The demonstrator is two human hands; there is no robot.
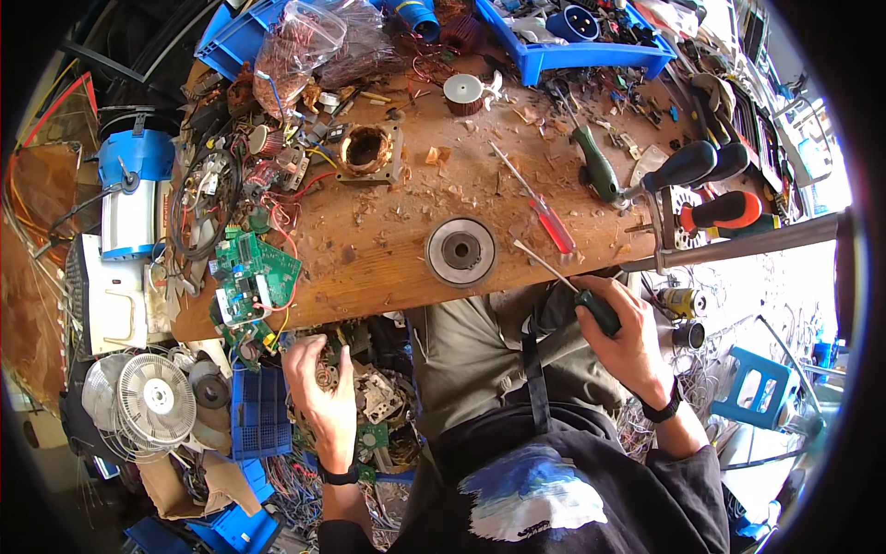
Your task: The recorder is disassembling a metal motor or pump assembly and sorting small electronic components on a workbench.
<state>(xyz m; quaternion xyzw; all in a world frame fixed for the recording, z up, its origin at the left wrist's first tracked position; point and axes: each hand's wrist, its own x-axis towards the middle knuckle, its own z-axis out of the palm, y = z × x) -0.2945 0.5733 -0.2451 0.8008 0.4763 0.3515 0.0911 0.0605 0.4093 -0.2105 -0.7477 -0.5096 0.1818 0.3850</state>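
My right hand (628,337) is closed round the dark green handle of a screwdriver (598,312). Its thin metal shaft points up and left over the front edge of the wooden bench (369,277). Left of its tip, a round metal disc (460,252) with a dark centre hole lies flat near that edge, touched by neither hand. My left hand (323,397) hovers below the bench edge, over scrap parts, its fingers bent and thumb apart, with nothing plainly held. Another screwdriver (554,226), with a clear red handle, rests on the bench right of the disc.
Green circuit boards (258,272) and wires crowd the bench's left end. Behind the disc sits a square motor housing (367,152). Several tool handles (683,166) stand at the right by a metal bar (757,242). Blue bins (591,60) line the back. Chips litter the wood.
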